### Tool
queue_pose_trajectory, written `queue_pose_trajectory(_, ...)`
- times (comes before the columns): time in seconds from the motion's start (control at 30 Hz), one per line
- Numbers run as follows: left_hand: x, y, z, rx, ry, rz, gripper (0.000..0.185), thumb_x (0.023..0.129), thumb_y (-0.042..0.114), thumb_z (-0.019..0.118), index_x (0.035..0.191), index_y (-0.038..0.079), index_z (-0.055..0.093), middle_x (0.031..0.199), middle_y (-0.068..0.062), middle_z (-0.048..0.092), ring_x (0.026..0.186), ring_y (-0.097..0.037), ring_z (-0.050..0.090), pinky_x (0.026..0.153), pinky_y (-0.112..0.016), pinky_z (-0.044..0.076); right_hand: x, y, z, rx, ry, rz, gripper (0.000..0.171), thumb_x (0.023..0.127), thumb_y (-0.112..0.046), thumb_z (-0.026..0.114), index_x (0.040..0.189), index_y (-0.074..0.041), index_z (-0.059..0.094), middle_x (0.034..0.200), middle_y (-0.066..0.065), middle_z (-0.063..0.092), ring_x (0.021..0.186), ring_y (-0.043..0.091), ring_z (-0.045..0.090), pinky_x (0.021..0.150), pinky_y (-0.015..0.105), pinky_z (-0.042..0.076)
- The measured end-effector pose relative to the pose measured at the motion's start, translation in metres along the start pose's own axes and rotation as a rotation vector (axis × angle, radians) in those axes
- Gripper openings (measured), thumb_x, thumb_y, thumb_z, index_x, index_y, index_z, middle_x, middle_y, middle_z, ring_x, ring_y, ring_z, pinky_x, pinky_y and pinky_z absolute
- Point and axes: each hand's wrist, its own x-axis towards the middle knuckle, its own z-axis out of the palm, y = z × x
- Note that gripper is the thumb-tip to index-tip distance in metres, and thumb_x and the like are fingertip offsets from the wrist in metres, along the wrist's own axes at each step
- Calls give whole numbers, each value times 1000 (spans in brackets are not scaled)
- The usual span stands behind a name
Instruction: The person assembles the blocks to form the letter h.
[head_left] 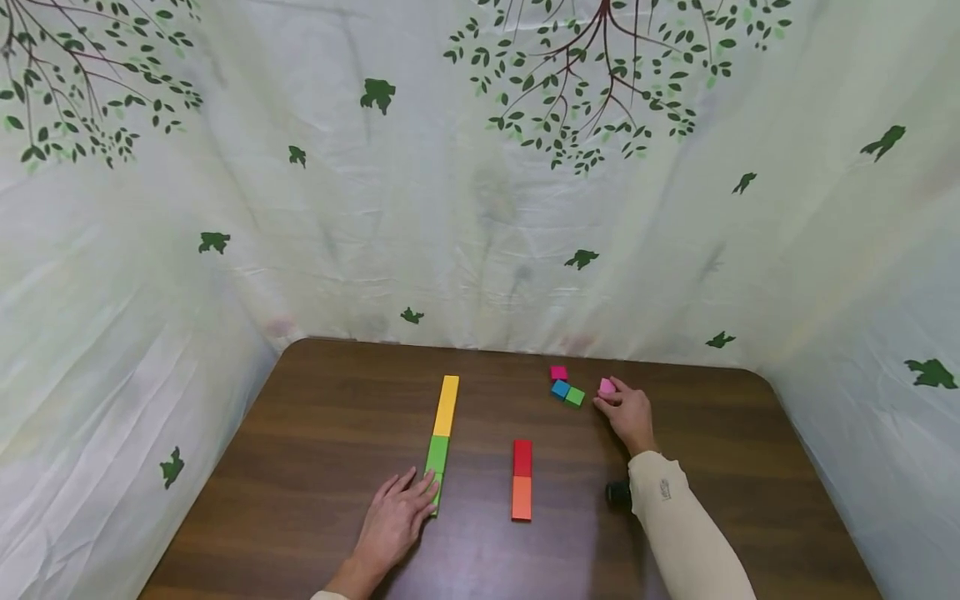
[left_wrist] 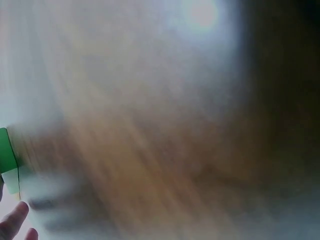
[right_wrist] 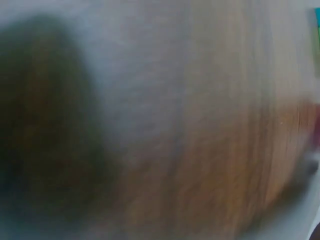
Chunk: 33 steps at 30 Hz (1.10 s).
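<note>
Nearest, the left hand [head_left: 395, 518] lies flat with fingers straight against the green block [head_left: 436, 463], seemingly steadying its line with the yellow block [head_left: 446, 405]. Farther back, the right hand [head_left: 628, 414] pinches a pink cube [head_left: 607, 387] beside the green cube [head_left: 574, 397], on the table [head_left: 315, 433].

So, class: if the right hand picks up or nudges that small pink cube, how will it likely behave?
The pink cube looks rigid, with flat faces, so it should probably slide rather than roll. It is small beside the right hand touching it, so likely light. Sitting flat on the table, it seems unlikely to tip.
</note>
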Motion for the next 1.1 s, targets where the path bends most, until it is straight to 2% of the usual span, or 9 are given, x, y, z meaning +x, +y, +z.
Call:
queue_pose_trajectory(0.27, 2, -1, -3, -12, -13, 6, 33, 77, 20, 78, 108, 11, 75, 120, -4, 68, 112, -34, 61, 93, -52, 46, -22, 0, -5, -3, -122, -54, 27, 87, -19, 73, 108, -1, 73, 141, 16, 50, 129, 43, 44, 104, 56, 37)
queue_pose_trajectory(0.4, 2, -1, -4, -14, -11, 6, 33, 77, 20, 78, 108, 11, 75, 120, -4, 68, 112, -34, 61, 94, -52, 45, -34, -1, -4, 17, -130, -112, 25, 84, -16, 75, 103, -1, 75, 138, 17, 53, 127, 43, 47, 102, 56, 39)
queue_pose_trajectory(0.63, 1, 0, -2, -8, -12, 8, 33, 78, 20, 77, 110, 11, 74, 120, -4, 68, 113, -34, 61, 94, -52, 45, -51, -3, 0, -15, -158, -229, 21, 82, -17, 78, 97, -3, 77, 133, 14, 59, 120, 40, 53, 98, 56, 43)
queue_pose_trajectory(0.9, 2, 0, -2, -2, -25, -6, 33, 78, 20, 77, 110, 11, 74, 121, -3, 67, 114, -33, 61, 95, -51, 44, -62, -9, 4, -72, -219, -356, 23, 82, -17, 77, 102, -5, 76, 134, 12, 58, 116, 35, 58, 95, 50, 47)
queue_pose_trajectory(1.1, 2, 0, -1, -9, -7, 6, 33, 77, 20, 78, 109, 11, 74, 120, -4, 68, 112, -34, 61, 94, -51, 45, -66, -18, 8, -109, -253, -387, 26, 84, -17, 76, 106, -5, 74, 137, 12, 56, 118, 35, 57, 96, 50, 47)
